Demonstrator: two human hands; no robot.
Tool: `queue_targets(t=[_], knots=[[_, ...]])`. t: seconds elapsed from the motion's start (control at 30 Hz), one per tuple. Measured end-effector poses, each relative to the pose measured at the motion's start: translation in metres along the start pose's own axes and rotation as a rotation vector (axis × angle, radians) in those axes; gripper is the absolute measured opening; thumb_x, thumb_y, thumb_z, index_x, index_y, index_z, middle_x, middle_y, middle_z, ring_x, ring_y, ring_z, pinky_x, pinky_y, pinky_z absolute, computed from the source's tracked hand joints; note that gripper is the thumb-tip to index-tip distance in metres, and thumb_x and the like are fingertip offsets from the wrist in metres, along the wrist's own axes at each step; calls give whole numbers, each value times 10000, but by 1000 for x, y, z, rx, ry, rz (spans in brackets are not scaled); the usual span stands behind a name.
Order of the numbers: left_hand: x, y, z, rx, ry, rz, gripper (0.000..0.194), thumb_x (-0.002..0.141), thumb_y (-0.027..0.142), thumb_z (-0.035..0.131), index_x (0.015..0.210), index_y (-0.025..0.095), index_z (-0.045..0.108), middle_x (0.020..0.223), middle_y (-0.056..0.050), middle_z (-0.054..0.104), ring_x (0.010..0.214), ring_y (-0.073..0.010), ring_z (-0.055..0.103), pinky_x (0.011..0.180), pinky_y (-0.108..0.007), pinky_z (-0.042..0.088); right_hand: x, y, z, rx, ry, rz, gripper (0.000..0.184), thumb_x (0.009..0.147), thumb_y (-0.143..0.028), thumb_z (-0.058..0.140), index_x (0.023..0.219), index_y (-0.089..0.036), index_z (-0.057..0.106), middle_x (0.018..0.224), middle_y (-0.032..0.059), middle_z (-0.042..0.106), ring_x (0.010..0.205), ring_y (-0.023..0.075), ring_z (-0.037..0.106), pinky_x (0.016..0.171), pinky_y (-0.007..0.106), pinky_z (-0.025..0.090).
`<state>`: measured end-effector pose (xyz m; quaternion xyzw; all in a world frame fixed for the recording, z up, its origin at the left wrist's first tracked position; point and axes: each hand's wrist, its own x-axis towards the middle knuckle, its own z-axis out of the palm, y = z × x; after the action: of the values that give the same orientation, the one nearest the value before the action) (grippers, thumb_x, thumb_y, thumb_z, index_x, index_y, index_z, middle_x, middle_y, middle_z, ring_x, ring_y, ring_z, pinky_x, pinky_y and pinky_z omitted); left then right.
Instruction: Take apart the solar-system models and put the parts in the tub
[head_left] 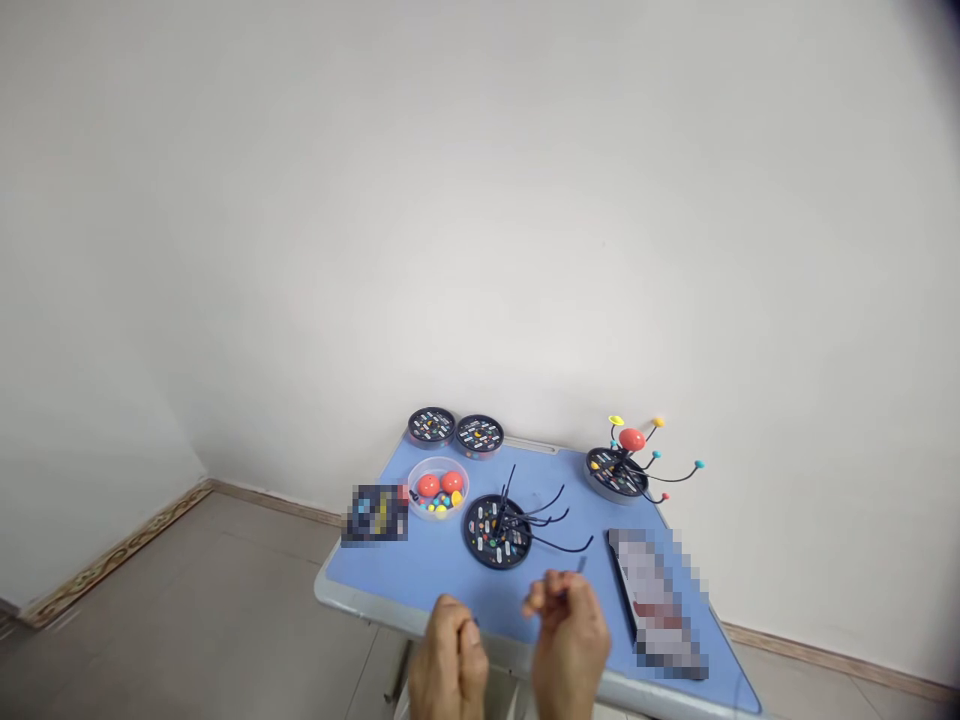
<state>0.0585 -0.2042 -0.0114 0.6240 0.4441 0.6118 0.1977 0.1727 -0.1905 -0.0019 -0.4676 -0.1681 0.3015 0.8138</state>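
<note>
My left hand (450, 660) is closed, thumb against the curled fingers, at the table's front edge; a tiny dark bit shows by the thumb, too small to name. To its right, my right hand (570, 640) pinches a thin dark rod (582, 565), blurred and mostly hidden by the fingers. Just beyond both hands lies a round black base (487, 550) printed with small planets and labels. Several bare, curved black rods (562, 548) spread rightward from its central post. Neither hand touches this base.
On the blue table (420, 575), a clear bowl (465, 490) holds red half-domes and small coloured balls. Two round black bases (433, 425) stand behind. A solar system model (632, 440) with coloured balls sits back right. Blurred-out flat items (375, 513) lie left and right (652, 605).
</note>
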Motion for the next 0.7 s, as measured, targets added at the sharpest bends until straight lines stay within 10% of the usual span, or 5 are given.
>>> queue_targets(t=[0.07, 0.33, 0.53, 0.7], knots=[[10, -4, -15, -39, 9, -54, 282, 1027, 366, 332, 853, 239, 515, 630, 44, 480, 492, -115, 487, 542, -222, 471, 12, -15, -1, -34, 36, -25, 373, 802, -512, 609, 637, -221, 444, 591, -69, 434, 479, 105, 489, 425, 227, 418], [110, -47, -29, 208, -98, 31, 314, 972, 420, 435, 894, 221, 664, 845, -36, 621, 751, -176, 599, 663, -272, 492, 25, -33, 45, -585, -599, -111, 482, 843, -648, 524, 682, -198, 585, 491, -28, 538, 432, 113, 429, 462, 241, 352], [159, -89, -8, 645, -317, 56, 237, 940, 208, 474, 871, 207, 702, 884, -60, 651, 876, -218, 608, 798, -322, 476, 60, -19, 116, -1485, -794, -517, 366, 944, -160, 348, 706, -175, 625, 648, 45, 663, 565, 127, 531, 545, 246, 302], [163, -103, 2, 770, -446, 51, 187, 908, 146, 527, 904, 189, 709, 931, -82, 662, 932, -240, 595, 829, -330, 449, 79, 3, 158, -1716, -874, -570, 262, 871, -30, 461, 966, -99, 695, 912, 175, 735, 789, 194, 679, 602, 247, 362]])
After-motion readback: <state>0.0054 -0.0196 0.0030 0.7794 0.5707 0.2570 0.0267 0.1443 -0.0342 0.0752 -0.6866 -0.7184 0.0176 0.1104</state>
